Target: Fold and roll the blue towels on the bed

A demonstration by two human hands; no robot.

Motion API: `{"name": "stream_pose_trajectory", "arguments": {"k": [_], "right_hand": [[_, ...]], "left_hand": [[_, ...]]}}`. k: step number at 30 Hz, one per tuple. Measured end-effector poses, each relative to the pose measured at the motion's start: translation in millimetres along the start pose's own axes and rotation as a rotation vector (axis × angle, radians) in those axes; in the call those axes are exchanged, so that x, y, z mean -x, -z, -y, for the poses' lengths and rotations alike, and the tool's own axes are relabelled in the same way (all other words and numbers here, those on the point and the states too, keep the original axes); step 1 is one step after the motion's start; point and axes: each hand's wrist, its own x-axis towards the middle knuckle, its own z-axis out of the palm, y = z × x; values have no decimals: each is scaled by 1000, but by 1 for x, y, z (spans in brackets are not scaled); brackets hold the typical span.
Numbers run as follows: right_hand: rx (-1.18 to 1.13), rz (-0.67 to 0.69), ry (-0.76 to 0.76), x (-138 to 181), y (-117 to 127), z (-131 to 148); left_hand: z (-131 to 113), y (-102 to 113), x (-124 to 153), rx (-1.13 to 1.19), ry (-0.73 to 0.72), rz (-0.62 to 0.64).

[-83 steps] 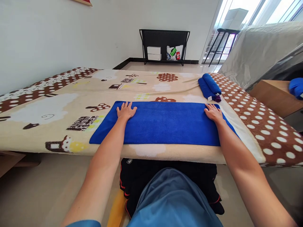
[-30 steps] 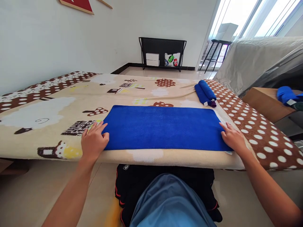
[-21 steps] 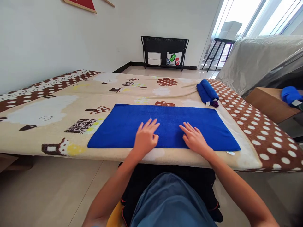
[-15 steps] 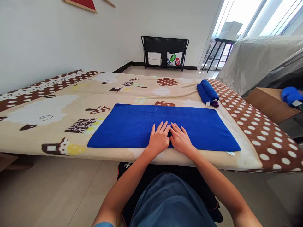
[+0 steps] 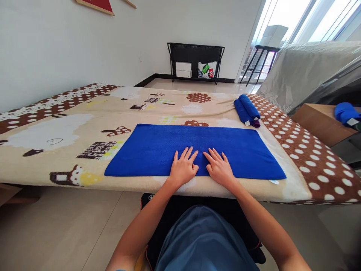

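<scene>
A blue towel lies spread flat along the near edge of the bed, its long side towards me. My left hand rests palm down on the towel's near middle, fingers spread. Just to the right of it, my right hand also lies flat on the cloth with its fingers apart. A narrow gap of towel shows between the two hands. At the towel's near right corner a small white label sticks out.
A patterned blanket covers the bed. Rolled towels, blue and dark purple, lie beyond the towel's far right corner. More blue cloth sits on a brown box at right. A black rack stands by the far wall.
My hands, nearly touching before, have slid apart: the left one leftwards, the right one rightwards. The towel lies as it did.
</scene>
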Motion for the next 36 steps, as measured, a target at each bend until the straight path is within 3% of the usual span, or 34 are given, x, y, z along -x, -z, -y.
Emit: {"name": "stream_pose_trajectory", "arguments": {"k": [4,7,15,19,27,36], "right_hand": [[9,-8,-48,10,4,-15],[47,-36,-106,25,7,-35],[171,-156,-366,83,6,-126],[178,-176,-482,104,8,-165],[108,-190,-590,128,8,-202],[85,-217,-630,135,5,-211]], "left_hand": [[19,6,8,-15,41,8],[47,12,20,-60,132,-4],[147,29,79,-156,511,-106],[178,31,106,-180,595,-170],[205,32,131,-166,678,-244],[207,31,137,-127,693,-250]]}}
